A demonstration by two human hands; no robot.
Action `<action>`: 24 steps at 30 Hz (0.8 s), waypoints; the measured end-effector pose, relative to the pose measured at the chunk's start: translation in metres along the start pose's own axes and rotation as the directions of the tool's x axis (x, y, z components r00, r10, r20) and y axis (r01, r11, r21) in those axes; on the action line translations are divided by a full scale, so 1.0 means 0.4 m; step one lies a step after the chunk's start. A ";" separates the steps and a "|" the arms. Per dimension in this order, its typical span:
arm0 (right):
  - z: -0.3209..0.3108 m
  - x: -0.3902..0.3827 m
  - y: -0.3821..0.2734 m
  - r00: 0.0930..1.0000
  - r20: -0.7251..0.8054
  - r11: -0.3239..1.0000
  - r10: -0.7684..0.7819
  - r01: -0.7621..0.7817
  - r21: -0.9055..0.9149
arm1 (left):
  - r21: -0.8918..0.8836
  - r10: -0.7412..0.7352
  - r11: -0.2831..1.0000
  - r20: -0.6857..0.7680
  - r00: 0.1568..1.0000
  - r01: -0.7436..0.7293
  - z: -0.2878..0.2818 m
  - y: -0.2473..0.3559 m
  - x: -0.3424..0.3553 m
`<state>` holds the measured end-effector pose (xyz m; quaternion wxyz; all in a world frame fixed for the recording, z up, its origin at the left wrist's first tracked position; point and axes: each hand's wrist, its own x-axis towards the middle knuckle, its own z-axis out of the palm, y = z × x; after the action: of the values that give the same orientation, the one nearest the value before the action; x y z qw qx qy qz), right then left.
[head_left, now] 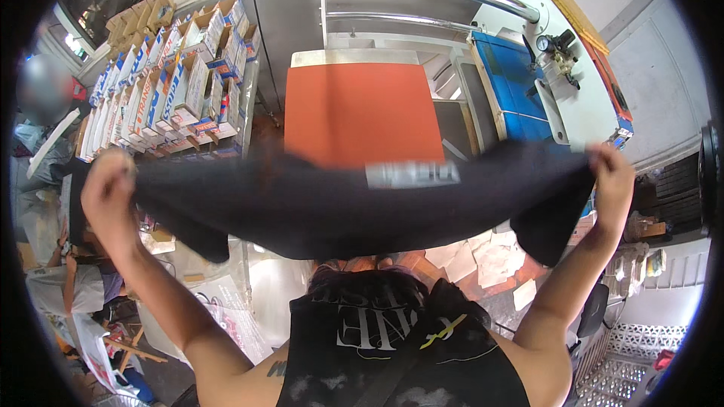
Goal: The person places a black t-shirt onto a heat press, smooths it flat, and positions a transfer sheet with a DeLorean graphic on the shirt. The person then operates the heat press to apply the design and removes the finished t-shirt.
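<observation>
Right now I have the black T-shirt (pixel 354 207) stretched out in the air between both hands, hanging just in front of the orange platen (pixel 362 109) of the heat press (pixel 528 53) and covering its near edge. My left hand (pixel 109 188) is closed on one end of the garment, fingers curled around a bunched fold; my right hand (pixel 612 181) pinches the other end. A small white label (pixel 413 174) shows on the cloth near the platen's near edge. Stacked boxes (pixel 170 87) fill the shelf off the platen's left edge. My worry is the slack: the shirt sags in the middle, so it could land creased or skewed on the platen, and a loose pinch on either side could drop one end.
</observation>
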<state>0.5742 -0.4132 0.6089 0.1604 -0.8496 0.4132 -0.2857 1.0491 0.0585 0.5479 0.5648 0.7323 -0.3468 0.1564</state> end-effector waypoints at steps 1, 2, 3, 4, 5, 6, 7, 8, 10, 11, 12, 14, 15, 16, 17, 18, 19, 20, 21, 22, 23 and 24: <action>0.010 0.082 -0.014 0.998 -0.046 0.998 -0.053 0.052 -0.023 | 0.252 -0.053 0.964 -0.126 0.991 0.084 0.022 -0.005 0.064; 0.035 0.163 -0.023 0.984 -0.056 0.986 -0.167 0.164 -0.040 | 0.303 -0.089 0.949 -0.019 0.996 0.090 0.054 -0.024 0.137; 0.065 0.251 -0.028 0.977 -0.020 0.975 -0.212 0.210 -0.077 | 0.315 -0.121 0.945 0.064 0.991 0.095 0.091 -0.051 0.210; 0.124 0.326 -0.025 0.962 -0.065 0.965 -0.264 0.263 -0.012 | 0.293 -0.096 0.954 0.123 0.988 0.056 0.140 -0.087 0.265; 0.174 0.404 -0.024 0.957 -0.077 0.944 -0.279 0.258 -0.207 | 0.228 -0.028 0.973 0.180 0.983 -0.014 0.194 -0.131 0.308; 0.231 0.462 -0.016 0.965 -0.066 0.934 -0.253 0.226 -0.276 | 0.321 0.020 0.943 0.195 0.980 -0.084 0.243 -0.175 0.344; 0.291 0.519 -0.011 0.986 0.000 0.932 -0.167 0.157 -0.327 | 0.391 0.107 0.900 0.233 0.966 -0.194 0.292 -0.219 0.372; 0.351 0.558 -0.001 0.993 0.050 0.933 -0.108 0.118 -0.340 | 0.511 0.074 0.842 0.214 0.974 -0.176 0.340 -0.263 0.389; 0.483 0.616 0.021 0.997 0.081 0.941 -0.011 0.038 -0.335 | 0.600 -0.103 0.799 0.177 0.979 -0.025 0.438 -0.351 0.398; 0.550 0.636 0.034 0.991 0.115 0.934 0.060 -0.016 -0.356 | 0.582 -0.250 0.804 0.148 0.957 0.120 0.484 -0.395 0.396; 0.620 0.650 0.050 0.976 0.138 0.945 0.167 -0.119 -0.303 | 0.491 -0.470 0.792 0.109 0.876 0.364 0.533 -0.438 0.389; 0.757 0.665 0.095 0.878 0.229 0.901 0.421 -0.434 0.006 | 0.128 -0.674 0.738 0.134 0.726 0.662 0.613 -0.527 0.356; 0.820 0.667 0.122 0.783 0.329 0.749 0.528 -0.612 0.254 | -0.024 -0.735 0.666 0.151 0.661 0.746 0.652 -0.569 0.337; 0.880 0.666 0.149 0.779 0.352 0.688 0.519 -0.625 0.368 | -0.091 -0.750 0.634 0.166 0.640 0.768 0.680 -0.609 0.316; 0.932 0.671 0.172 0.755 0.341 0.651 0.561 -0.656 0.382 | -0.155 -0.780 0.581 0.176 0.601 0.799 0.703 -0.644 0.301; 0.976 0.675 0.192 0.771 0.322 0.652 0.549 -0.636 0.412 | -0.181 -0.781 0.572 0.178 0.599 0.800 0.722 -0.673 0.286; 1.011 0.682 0.210 0.770 0.308 0.645 0.559 -0.637 0.423 | -0.211 -0.769 0.584 0.162 0.618 0.783 0.740 -0.698 0.279; 1.039 0.695 0.223 0.788 0.284 0.669 0.546 -0.614 0.418 | -0.236 -0.773 0.580 0.141 0.618 0.779 0.754 -0.719 0.273; 1.066 0.709 0.232 0.796 0.268 0.687 0.542 -0.604 0.404 | -0.261 -0.777 0.576 0.120 0.618 0.775 0.768 -0.740 0.270; 1.088 0.727 0.239 0.818 0.223 0.722 0.530 -0.573 0.387 | -0.268 -0.779 0.574 0.113 0.617 0.774 0.778 -0.758 0.276; 1.108 0.744 0.245 0.825 0.213 0.716 0.523 -0.561 0.415 | -0.282 -0.773 0.578 0.110 0.624 0.766 0.789 -0.777 0.282; 1.125 0.763 0.250 0.843 0.173 0.726 0.509 -0.529 0.439 | -0.294 -0.766 0.588 0.099 0.635 0.754 0.799 -0.795 0.294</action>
<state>0.9426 -0.6999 0.3124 0.4433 -0.6406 0.5486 -0.3037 1.2984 -0.2410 0.2920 0.6905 0.7093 -0.0100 -0.1415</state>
